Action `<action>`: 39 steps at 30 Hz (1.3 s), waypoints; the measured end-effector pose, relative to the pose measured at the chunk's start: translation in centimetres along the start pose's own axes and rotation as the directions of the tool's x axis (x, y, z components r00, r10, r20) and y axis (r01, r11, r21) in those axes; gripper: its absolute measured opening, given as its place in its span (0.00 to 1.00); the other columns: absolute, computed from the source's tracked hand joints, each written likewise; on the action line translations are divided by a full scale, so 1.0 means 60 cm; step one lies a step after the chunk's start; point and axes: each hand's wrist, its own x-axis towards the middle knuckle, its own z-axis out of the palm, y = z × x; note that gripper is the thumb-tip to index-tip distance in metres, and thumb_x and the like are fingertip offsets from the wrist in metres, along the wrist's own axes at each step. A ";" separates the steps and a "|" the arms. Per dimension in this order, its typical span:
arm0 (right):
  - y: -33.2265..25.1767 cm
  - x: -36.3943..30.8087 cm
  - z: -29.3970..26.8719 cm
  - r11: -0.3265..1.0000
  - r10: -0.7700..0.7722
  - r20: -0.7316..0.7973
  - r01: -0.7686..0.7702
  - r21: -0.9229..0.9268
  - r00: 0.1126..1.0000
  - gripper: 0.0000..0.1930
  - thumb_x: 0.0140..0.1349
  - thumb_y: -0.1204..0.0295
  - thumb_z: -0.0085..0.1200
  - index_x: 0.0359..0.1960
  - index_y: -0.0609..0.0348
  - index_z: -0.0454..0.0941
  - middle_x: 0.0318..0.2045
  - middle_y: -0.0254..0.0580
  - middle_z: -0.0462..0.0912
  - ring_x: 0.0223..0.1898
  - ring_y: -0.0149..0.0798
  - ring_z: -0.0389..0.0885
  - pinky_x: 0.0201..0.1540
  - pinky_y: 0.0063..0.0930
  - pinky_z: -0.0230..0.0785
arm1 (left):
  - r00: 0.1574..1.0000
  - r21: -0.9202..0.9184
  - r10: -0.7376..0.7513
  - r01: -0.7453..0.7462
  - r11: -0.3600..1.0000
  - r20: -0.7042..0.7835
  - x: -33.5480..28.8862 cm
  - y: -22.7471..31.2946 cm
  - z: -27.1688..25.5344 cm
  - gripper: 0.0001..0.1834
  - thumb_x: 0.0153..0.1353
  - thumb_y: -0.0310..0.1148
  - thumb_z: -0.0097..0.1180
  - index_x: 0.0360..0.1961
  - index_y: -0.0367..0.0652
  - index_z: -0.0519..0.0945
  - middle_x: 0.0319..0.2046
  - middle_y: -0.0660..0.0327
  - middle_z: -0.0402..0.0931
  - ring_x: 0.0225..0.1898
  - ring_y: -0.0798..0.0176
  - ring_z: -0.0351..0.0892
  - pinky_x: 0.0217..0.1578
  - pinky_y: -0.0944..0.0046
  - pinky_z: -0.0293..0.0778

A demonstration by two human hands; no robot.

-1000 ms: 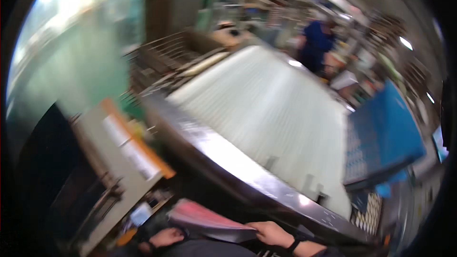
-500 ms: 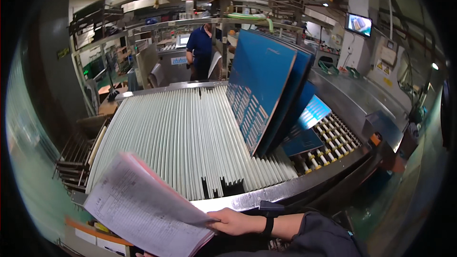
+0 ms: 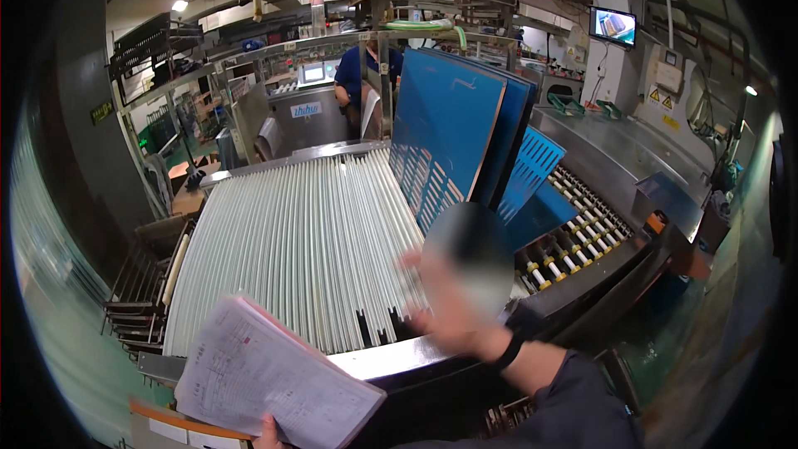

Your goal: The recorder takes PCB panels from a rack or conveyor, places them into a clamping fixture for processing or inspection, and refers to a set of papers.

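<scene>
Left hand (image 3: 268,436): at six o'clock, only the fingertips show, curled up under the stack of printed sheets (image 3: 278,382) and gripping its lower edge.
Right hand (image 3: 445,303): raised at four o'clock, blurred, fingers spread, holding nothing.
Sheets: above the left fingertips, well apart from the right hand.
Doing it well: support the sheets from underneath so they stay flat, I'd say.
Behind: white slat rack (image 3: 291,241), blue panels (image 3: 445,129) at one o'clock.

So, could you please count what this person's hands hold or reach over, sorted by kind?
Stapled paper bundle, held at its lower edge by the left hand: 1
Upright blue panels behind the raised, blurred right hand: 3 discernible
Rack of pale slats: 1
Total: 5
</scene>
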 end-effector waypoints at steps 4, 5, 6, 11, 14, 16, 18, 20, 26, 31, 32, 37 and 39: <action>0.063 0.143 -0.133 0.973 -0.219 -0.709 0.099 -0.207 0.671 0.36 0.68 0.66 0.58 0.74 0.64 0.57 0.69 0.50 0.66 0.68 0.47 0.66 0.67 0.41 0.61 | 0.997 0.057 0.009 -0.005 0.998 -0.075 -0.048 0.050 0.015 0.29 0.74 0.40 0.58 0.66 0.28 0.70 0.62 0.50 0.76 0.61 0.52 0.75 0.64 0.49 0.71; 0.070 0.161 -0.156 0.968 -0.221 -0.772 0.036 -0.249 0.595 0.37 0.70 0.63 0.58 0.74 0.65 0.55 0.70 0.53 0.65 0.70 0.50 0.64 0.69 0.44 0.58 | 0.995 0.114 0.058 -0.048 0.992 -0.082 -0.053 0.052 0.014 0.29 0.74 0.40 0.58 0.66 0.28 0.70 0.61 0.51 0.76 0.60 0.53 0.76 0.63 0.50 0.71; 0.087 0.171 -0.184 0.949 -0.246 -0.787 -0.026 -0.315 0.565 0.38 0.70 0.61 0.58 0.74 0.66 0.54 0.70 0.57 0.64 0.71 0.53 0.62 0.71 0.46 0.56 | 0.991 0.170 0.106 -0.090 0.981 -0.084 -0.055 0.051 0.015 0.29 0.74 0.39 0.58 0.66 0.28 0.70 0.61 0.51 0.76 0.59 0.54 0.76 0.62 0.52 0.72; 0.159 0.220 -0.150 0.775 -0.293 -0.773 -0.333 -0.537 0.563 0.43 0.66 0.56 0.63 0.72 0.72 0.56 0.66 0.65 0.67 0.68 0.65 0.63 0.73 0.55 0.53 | 0.980 0.166 0.107 -0.079 0.983 -0.167 -0.062 0.042 -0.015 0.28 0.73 0.39 0.60 0.64 0.27 0.73 0.59 0.53 0.77 0.56 0.56 0.76 0.60 0.55 0.73; 0.156 0.226 -0.126 0.654 -0.373 -0.685 -0.346 -0.673 0.626 0.42 0.64 0.59 0.64 0.71 0.71 0.57 0.64 0.65 0.68 0.67 0.63 0.64 0.72 0.55 0.55 | 0.970 0.206 0.140 -0.098 0.974 -0.198 -0.082 0.052 -0.009 0.27 0.72 0.39 0.61 0.61 0.26 0.75 0.58 0.53 0.77 0.55 0.57 0.76 0.59 0.56 0.73; 0.138 0.227 -0.111 0.649 -0.409 -0.648 -0.294 -0.701 0.642 0.41 0.62 0.64 0.64 0.72 0.69 0.58 0.63 0.62 0.69 0.66 0.62 0.65 0.70 0.55 0.57 | 0.965 0.229 0.164 -0.116 0.966 -0.203 -0.088 0.055 -0.012 0.26 0.72 0.39 0.61 0.60 0.26 0.76 0.57 0.53 0.78 0.54 0.57 0.76 0.59 0.56 0.73; 0.114 0.224 -0.101 0.614 -0.474 -0.529 -0.166 -0.771 0.704 0.41 0.60 0.67 0.64 0.72 0.66 0.59 0.61 0.59 0.72 0.64 0.61 0.67 0.68 0.54 0.59 | 0.968 0.202 0.199 -0.166 0.965 -0.154 -0.087 0.052 -0.012 0.26 0.72 0.38 0.61 0.59 0.25 0.76 0.56 0.53 0.78 0.54 0.57 0.77 0.58 0.56 0.74; 0.112 0.231 -0.079 0.792 -0.384 -0.514 -0.012 -0.611 0.767 0.41 0.60 0.69 0.63 0.74 0.62 0.57 0.60 0.59 0.74 0.59 0.61 0.73 0.65 0.52 0.63 | 0.971 0.195 0.182 -0.150 0.969 -0.157 -0.090 0.053 -0.006 0.25 0.72 0.38 0.61 0.59 0.24 0.76 0.56 0.52 0.78 0.53 0.57 0.77 0.58 0.56 0.74; 0.104 0.237 -0.058 0.846 -0.347 -0.590 -0.028 -0.532 0.730 0.44 0.61 0.70 0.61 0.76 0.57 0.51 0.62 0.62 0.72 0.62 0.62 0.74 0.66 0.50 0.67 | 0.984 0.125 0.128 -0.113 0.986 -0.123 -0.071 0.041 -0.005 0.25 0.72 0.36 0.60 0.59 0.24 0.75 0.56 0.51 0.78 0.53 0.55 0.77 0.60 0.54 0.73; 0.129 0.236 -0.070 0.899 -0.277 -0.646 -0.047 -0.436 0.711 0.37 0.61 0.72 0.58 0.72 0.56 0.59 0.59 0.61 0.75 0.59 0.63 0.77 0.63 0.48 0.72 | 0.988 0.138 0.127 -0.114 0.984 -0.093 -0.062 0.040 0.010 0.23 0.72 0.35 0.60 0.58 0.24 0.76 0.54 0.51 0.79 0.52 0.55 0.78 0.58 0.53 0.73; 0.128 0.239 -0.070 0.898 -0.274 -0.649 -0.053 -0.437 0.710 0.37 0.61 0.72 0.58 0.72 0.56 0.59 0.59 0.61 0.75 0.59 0.63 0.77 0.63 0.48 0.72 | 0.988 0.137 0.119 -0.105 0.985 -0.096 -0.060 0.039 0.011 0.23 0.72 0.35 0.60 0.57 0.24 0.76 0.54 0.51 0.79 0.52 0.55 0.78 0.57 0.53 0.74; 0.121 0.264 -0.062 0.886 -0.297 -0.642 -0.047 -0.462 0.707 0.28 0.63 0.71 0.56 0.65 0.58 0.66 0.53 0.59 0.78 0.55 0.62 0.78 0.59 0.50 0.73 | 0.991 0.139 0.090 -0.076 0.987 -0.097 -0.046 0.034 0.029 0.22 0.72 0.35 0.59 0.55 0.23 0.77 0.52 0.50 0.80 0.50 0.55 0.79 0.55 0.54 0.75; 0.122 0.267 -0.053 0.873 -0.317 -0.624 -0.039 -0.487 0.714 0.28 0.64 0.68 0.59 0.65 0.57 0.66 0.54 0.58 0.78 0.55 0.61 0.79 0.58 0.49 0.73 | 0.992 0.136 0.084 -0.071 0.988 -0.096 -0.038 0.031 0.036 0.21 0.72 0.34 0.59 0.54 0.23 0.78 0.51 0.50 0.80 0.49 0.55 0.79 0.54 0.54 0.75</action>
